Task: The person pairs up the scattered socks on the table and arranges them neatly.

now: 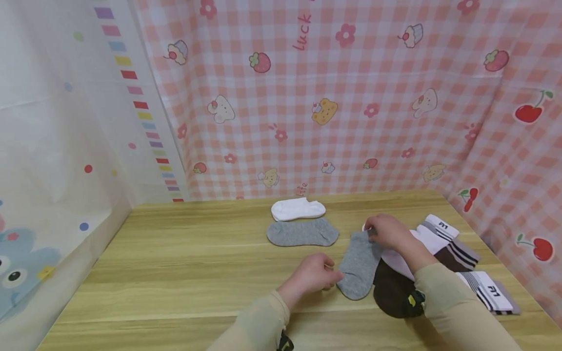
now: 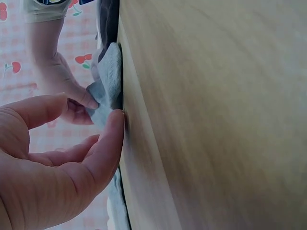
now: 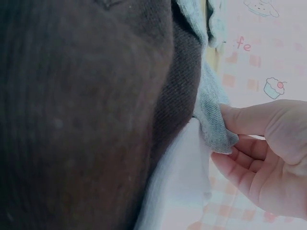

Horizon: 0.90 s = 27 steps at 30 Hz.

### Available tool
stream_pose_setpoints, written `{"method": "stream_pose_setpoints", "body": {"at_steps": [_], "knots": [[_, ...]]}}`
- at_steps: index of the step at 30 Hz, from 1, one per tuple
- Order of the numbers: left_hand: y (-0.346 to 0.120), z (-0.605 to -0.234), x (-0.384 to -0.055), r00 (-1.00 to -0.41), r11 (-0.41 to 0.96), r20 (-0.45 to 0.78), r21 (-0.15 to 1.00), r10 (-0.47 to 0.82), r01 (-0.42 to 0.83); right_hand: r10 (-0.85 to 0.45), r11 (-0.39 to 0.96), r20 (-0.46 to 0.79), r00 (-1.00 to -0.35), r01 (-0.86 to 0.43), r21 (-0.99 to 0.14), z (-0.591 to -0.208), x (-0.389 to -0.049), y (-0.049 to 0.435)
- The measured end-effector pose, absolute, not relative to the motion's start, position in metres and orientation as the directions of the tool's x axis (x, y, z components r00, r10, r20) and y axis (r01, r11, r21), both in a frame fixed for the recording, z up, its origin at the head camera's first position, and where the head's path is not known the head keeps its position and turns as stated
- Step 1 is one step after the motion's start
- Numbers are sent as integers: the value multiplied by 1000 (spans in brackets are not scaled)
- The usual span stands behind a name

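My right hand (image 1: 392, 236) pinches the cuff end of a grey ankle sock (image 1: 356, 268) between thumb and fingers. The right wrist view shows the grey cuff (image 3: 213, 120) lifted in that pinch. Its toe end points towards me, and the fingertips of my left hand (image 1: 312, 275) are right at its left edge. Thumb and fingers of the left hand (image 2: 62, 167) are apart, with nothing between them. Under and beside the right arm lie a dark brown sock (image 1: 391, 290) and a pale lilac sock (image 1: 398, 264), both partly hidden.
Farther back lie a white low-cut sock (image 1: 298, 209) and, in front of it, another grey sock (image 1: 303, 233). Striped white cuffs (image 1: 439, 229) and more striped socks (image 1: 489, 292) overlap at the right of the wooden table (image 1: 175, 273). A pink checked curtain (image 1: 290, 136) hangs behind.
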<state>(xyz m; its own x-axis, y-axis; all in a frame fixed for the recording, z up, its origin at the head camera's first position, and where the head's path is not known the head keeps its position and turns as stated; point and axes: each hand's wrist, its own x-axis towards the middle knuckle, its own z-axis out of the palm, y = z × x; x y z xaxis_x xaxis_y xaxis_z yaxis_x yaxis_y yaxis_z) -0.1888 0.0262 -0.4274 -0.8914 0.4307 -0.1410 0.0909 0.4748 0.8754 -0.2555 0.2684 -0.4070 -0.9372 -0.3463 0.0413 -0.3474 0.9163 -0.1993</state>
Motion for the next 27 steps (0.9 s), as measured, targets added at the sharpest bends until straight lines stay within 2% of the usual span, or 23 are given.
{"method": "stream_pose_setpoints", "body": {"at_steps": [20,27], "knots": [[41,-439,-188,-910,416,-90,904,404,95,-287,931,-10,-958,-277,-236,-406,-257,266],[45,-441,-189,-916,429,-122,901,383,60,-256,935,-44,-966,-235,-267,-405,-257,266]]}}
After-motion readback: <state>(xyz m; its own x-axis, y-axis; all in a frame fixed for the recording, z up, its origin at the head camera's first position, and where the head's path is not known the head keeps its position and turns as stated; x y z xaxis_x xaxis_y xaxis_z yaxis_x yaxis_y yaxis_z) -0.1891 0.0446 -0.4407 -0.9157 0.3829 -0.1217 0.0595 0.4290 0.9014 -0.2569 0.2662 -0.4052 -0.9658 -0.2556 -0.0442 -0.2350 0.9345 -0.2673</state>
